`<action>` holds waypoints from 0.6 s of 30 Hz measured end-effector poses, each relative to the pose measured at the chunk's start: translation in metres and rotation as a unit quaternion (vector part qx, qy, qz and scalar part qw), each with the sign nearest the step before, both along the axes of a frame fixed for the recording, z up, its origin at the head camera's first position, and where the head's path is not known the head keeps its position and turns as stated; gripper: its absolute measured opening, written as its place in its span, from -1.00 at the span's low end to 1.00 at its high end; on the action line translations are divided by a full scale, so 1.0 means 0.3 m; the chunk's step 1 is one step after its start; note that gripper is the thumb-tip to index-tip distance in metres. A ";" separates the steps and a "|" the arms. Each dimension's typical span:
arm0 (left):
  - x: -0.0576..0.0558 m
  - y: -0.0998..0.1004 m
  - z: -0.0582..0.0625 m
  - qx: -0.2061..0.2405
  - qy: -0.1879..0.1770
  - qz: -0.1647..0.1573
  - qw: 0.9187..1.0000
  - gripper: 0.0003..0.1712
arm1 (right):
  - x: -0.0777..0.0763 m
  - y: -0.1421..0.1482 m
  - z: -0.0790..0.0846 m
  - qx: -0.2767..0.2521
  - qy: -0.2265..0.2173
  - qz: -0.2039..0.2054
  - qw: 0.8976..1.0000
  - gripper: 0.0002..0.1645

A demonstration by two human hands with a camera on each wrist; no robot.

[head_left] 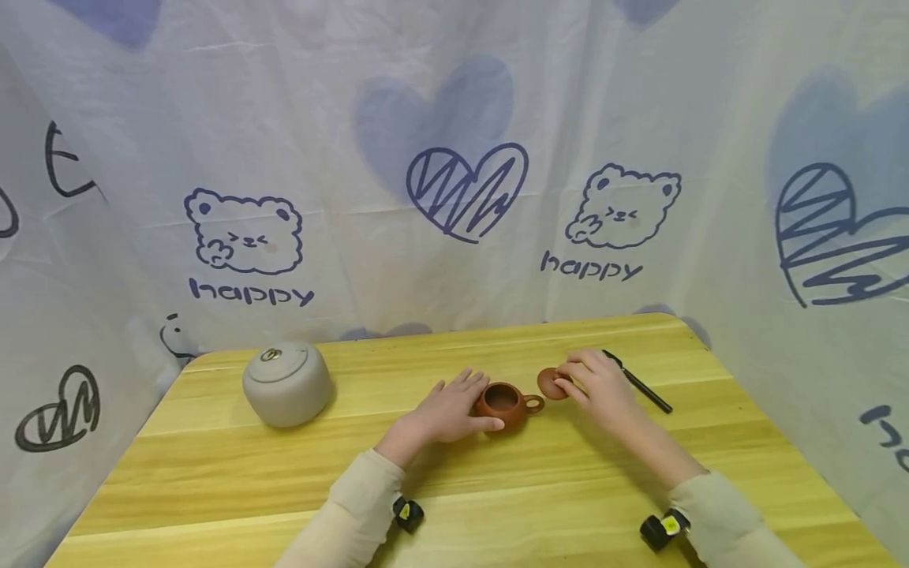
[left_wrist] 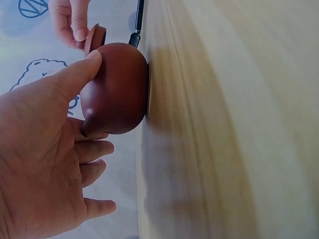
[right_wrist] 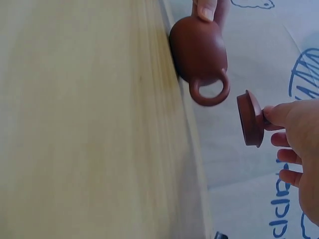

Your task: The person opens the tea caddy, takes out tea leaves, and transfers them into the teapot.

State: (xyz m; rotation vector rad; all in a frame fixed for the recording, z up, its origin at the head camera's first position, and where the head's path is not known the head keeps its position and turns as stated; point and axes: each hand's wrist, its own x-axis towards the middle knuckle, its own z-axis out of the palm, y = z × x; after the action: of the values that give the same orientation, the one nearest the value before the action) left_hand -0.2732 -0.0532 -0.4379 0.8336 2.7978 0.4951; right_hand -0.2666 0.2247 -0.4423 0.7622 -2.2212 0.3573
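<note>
A reddish-brown clay teapot [head_left: 516, 420] stands upright and uncovered on the table, its looped handle [right_wrist: 209, 102] toward the right. My left hand [head_left: 447, 410] holds it from the left side. The thumb lies on the pot's upper body and the index finger reaches behind the spout [left_wrist: 88, 127]; the other fingers extend past it. Just right of the handle, my right hand [head_left: 602, 386] pinches the knob of the matching lid [right_wrist: 250, 119] between thumb and fingers. The lid is held in the air, apart from the pot.
On the left of the wooden table [head_left: 234, 481] sits a grey lidded jar [head_left: 287, 394] with a small ring on top. A black pen [head_left: 646, 388] lies beyond the right hand. Printed white cloth [head_left: 369, 260] hangs behind the table and at both sides.
</note>
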 end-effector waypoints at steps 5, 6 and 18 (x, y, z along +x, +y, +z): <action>0.000 0.000 -0.001 -0.001 -0.002 0.001 1.000 0.03 | 0.003 0.031 -0.011 0.012 -0.010 -0.022 1.000 -0.83; 0.000 0.000 0.000 0.000 -0.002 0.002 1.000 0.03 | 0.003 0.036 -0.013 0.014 -0.013 -0.024 1.000 -0.83; 0.002 -0.002 0.000 -0.005 -0.004 0.002 1.000 0.03 | 0.003 0.062 -0.023 0.036 -0.124 -0.072 0.989 -0.84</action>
State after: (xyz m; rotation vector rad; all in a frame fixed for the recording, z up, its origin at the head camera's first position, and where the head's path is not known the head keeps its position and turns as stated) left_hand -0.2726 -0.0538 -0.4378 0.8222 2.7931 0.4840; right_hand -0.2657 0.2433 -0.4491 0.6177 -2.5191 0.3163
